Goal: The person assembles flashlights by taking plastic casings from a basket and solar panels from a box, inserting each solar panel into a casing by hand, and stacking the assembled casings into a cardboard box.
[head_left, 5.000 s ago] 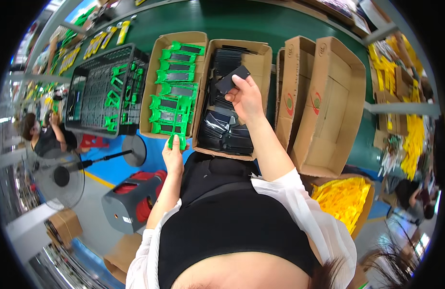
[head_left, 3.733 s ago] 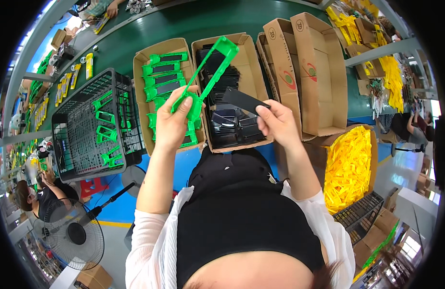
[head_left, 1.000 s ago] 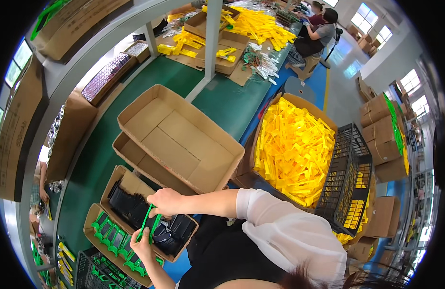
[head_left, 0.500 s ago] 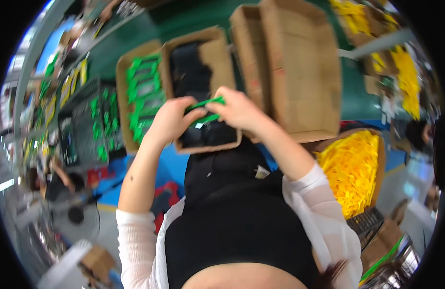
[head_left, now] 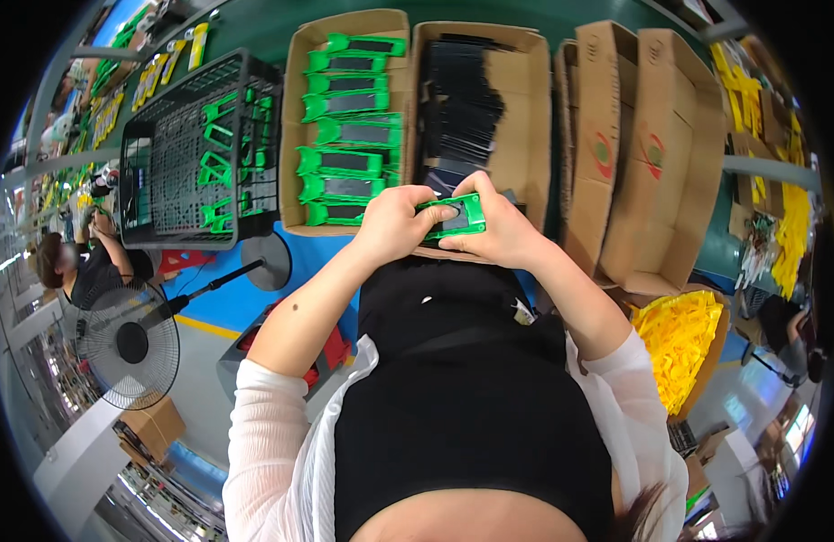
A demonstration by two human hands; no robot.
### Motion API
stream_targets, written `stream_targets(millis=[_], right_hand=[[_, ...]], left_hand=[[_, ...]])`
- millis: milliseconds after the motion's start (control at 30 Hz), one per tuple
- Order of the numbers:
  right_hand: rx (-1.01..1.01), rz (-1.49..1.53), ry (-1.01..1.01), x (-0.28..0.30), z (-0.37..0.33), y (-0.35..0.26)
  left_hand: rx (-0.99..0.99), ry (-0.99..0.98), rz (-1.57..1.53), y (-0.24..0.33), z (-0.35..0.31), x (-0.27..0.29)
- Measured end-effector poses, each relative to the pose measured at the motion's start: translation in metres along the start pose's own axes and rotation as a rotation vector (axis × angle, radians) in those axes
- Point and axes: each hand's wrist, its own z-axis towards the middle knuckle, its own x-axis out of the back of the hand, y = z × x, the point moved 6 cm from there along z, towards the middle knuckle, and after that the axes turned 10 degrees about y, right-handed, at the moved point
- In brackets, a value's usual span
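Both hands hold one green plastic frame (head_left: 476, 213) with a dark flat insert in it. My left hand (head_left: 397, 226) grips its left end, the thumb pressing on the dark insert. My right hand (head_left: 505, 231) is closed round the right end, fingers at the top and bottom edges. The frame is held over the near part of a cardboard box (head_left: 523, 90) with a stack of thin black plates (head_left: 460, 104). Left of it, another cardboard box (head_left: 292, 135) holds a column of several green frames (head_left: 352, 133) with dark inserts.
A black plastic crate (head_left: 164, 172) with loose green frames stands at the far left. Upright cardboard boxes (head_left: 661, 181) lean at the right. Below them sits a box of yellow pieces (head_left: 674, 343). A pedestal fan (head_left: 131, 343) and a seated person (head_left: 78, 271) are at left.
The view has turned, so the boxes appear farther right. The green frame, seen narrow before, now shows its flat face with the dark insert. Both hands still hold it.
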Motion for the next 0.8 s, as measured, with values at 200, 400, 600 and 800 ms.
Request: stream_targets(millis=[200,400,600,800], right_hand=[[-0.124,0.396,-0.083,-0.079,0.053,-0.042],[-0.185,0.456,-0.006,-0.134,0.073,-0.09],[-0.09,0.404,0.266,-0.163,0.081,-0.108],[-0.045,0.444,0.37,-0.17,0.068,-0.12]], left_hand=[[0.107,-0.124,-1.917,-0.072,0.037,0.074],[-0.057,-0.671,-2.476,-0.066,0.058,0.121],[-0.115,-0.833,-2.431,-0.074,0.056,0.139],[-0.151,-1.056,-2.272,-0.048,0.045,0.143]])
